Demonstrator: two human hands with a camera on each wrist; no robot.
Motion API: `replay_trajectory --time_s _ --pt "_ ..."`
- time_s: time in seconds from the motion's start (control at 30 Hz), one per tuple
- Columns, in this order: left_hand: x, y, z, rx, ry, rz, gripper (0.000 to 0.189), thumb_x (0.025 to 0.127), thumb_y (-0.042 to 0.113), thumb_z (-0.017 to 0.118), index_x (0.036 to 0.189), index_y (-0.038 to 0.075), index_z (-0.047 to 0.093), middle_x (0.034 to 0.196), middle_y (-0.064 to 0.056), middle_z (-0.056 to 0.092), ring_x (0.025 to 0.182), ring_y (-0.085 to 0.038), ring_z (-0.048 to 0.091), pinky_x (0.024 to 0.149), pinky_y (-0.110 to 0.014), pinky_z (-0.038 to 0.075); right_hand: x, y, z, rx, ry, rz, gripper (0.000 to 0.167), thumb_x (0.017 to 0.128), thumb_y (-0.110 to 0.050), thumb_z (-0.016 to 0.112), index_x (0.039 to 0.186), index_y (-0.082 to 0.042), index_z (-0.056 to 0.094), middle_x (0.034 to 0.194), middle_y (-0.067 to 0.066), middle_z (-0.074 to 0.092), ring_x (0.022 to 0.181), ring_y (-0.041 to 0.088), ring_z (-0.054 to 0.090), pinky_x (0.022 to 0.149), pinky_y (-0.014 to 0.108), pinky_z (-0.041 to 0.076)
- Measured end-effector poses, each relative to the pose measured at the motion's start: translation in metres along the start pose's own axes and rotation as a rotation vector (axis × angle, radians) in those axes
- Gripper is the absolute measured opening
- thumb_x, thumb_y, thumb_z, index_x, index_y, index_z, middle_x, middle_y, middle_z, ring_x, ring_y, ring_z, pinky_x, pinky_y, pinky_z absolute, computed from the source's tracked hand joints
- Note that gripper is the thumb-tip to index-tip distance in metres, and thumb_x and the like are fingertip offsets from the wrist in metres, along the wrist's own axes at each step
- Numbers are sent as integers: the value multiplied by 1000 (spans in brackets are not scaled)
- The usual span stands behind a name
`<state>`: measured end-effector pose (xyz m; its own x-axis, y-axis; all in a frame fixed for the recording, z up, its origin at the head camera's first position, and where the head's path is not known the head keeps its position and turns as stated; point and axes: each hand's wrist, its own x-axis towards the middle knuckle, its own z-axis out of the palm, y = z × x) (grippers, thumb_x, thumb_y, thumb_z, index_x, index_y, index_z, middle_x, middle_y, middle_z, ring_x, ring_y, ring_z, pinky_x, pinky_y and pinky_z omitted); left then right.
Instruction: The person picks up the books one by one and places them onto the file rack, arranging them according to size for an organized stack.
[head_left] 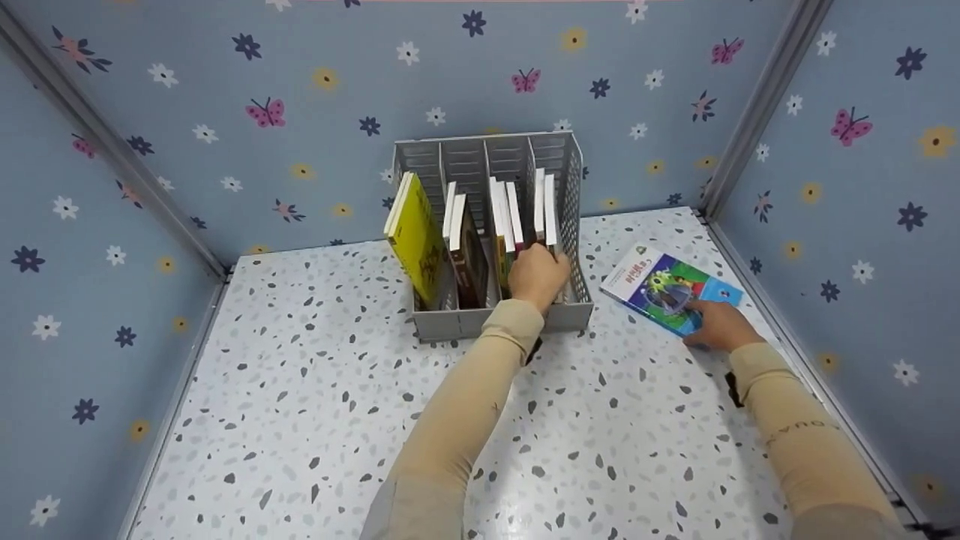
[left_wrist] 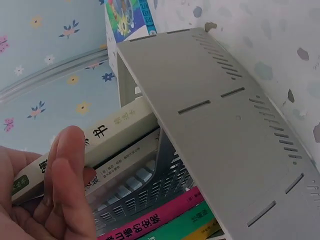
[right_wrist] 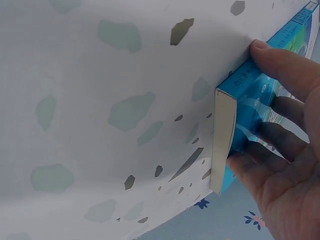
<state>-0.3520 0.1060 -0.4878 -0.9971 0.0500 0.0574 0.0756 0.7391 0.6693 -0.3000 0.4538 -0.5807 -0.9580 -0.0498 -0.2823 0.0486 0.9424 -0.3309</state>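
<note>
In the head view, my left hand (head_left: 538, 276) is at the rightmost slot of a grey file rack (head_left: 450, 324). Its fingers and thumb grip a book with a cream spine (left_wrist: 125, 119), and a second pale-spined book (left_wrist: 135, 156) stands beside it. To the rack's right, my right hand (head_left: 724, 326) is at the near corner of a colourful paperback book (head_left: 637, 271) lying flat on the table. In the right wrist view, the thumb (right_wrist: 262, 50) presses the blue spine while the bent fingers touch the cover.
Other slots hold a yellow book (head_left: 416, 240), a dark brown book (head_left: 466, 259) and several books with white page edges (head_left: 501, 214). The rack stands on a speckled white table (head_left: 300, 390), against a flowered blue back panel (head_left: 315, 150). A similar panel (head_left: 862, 225) borders the right.
</note>
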Motion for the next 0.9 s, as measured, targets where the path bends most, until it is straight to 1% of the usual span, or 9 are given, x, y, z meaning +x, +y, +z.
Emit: replay_trajectory --time_s 0.1,0.2,0.3,0.43,0.5,0.6,0.67,0.8,0.9 --pt "-2 -1 1 -52 11 5 50 112 33 57 63 19 55 55 3 54 53 -17 59 53 -33 46 0 -1 1 -2 -6 10 79 93 -19 84 157 10 48 156 41 49 144 63 45 119 75 39" --pt "-4 -3 1 -69 27 6 51 113 36 57 65 18 57 56 1 57 55 -19 62 54 -33 48 1 -4 2 -18 -15 14 78 94 -18 84 157 11 47 156 41 49 144 63 46 119 74 39" --pt "-4 -5 3 -83 44 5 52 112 39 58 65 18 57 57 0 58 55 -19 63 55 -34 49 2 -7 3 -51 -23 -5 79 93 -16 83 156 13 46 153 42 52 140 62 50 116 74 43" --pt "-3 -7 4 -89 45 18 54 111 40 61 62 18 56 54 1 55 51 -17 59 56 -37 51 4 -12 2 -118 -36 -33 79 91 -13 82 154 16 45 146 43 56 134 62 56 111 72 47" --pt "-3 -8 4 -108 29 19 54 110 38 64 60 18 54 52 2 52 49 -15 56 55 -36 49 5 -15 2 -145 -45 -29 79 91 -14 82 154 16 45 145 43 57 133 61 57 111 72 47" --pt "-3 -8 3 -149 -5 3 53 109 33 67 60 18 53 51 4 49 48 -13 51 52 -33 45 6 -18 1 -164 -61 -1 77 91 -16 80 153 16 46 145 42 57 134 60 56 114 72 45" --pt "-3 -8 2 -166 -27 -3 53 108 30 69 60 17 52 50 5 47 46 -12 48 48 -30 41 6 -20 1 -171 -71 8 77 92 -18 80 152 17 45 145 42 57 134 60 56 115 72 45" --pt "-4 -13 -1 -134 -46 18 55 107 31 69 58 18 49 48 6 44 43 -10 45 45 -27 38 5 -20 2 -196 -75 -15 75 93 -18 78 149 20 45 141 43 58 131 60 58 113 72 46" --pt "-6 -16 -4 -110 -60 37 57 107 34 69 57 19 49 47 6 43 43 -9 43 46 -27 36 3 -20 3 -215 -60 -35 69 94 -15 75 146 20 48 137 43 61 128 60 60 111 72 48"
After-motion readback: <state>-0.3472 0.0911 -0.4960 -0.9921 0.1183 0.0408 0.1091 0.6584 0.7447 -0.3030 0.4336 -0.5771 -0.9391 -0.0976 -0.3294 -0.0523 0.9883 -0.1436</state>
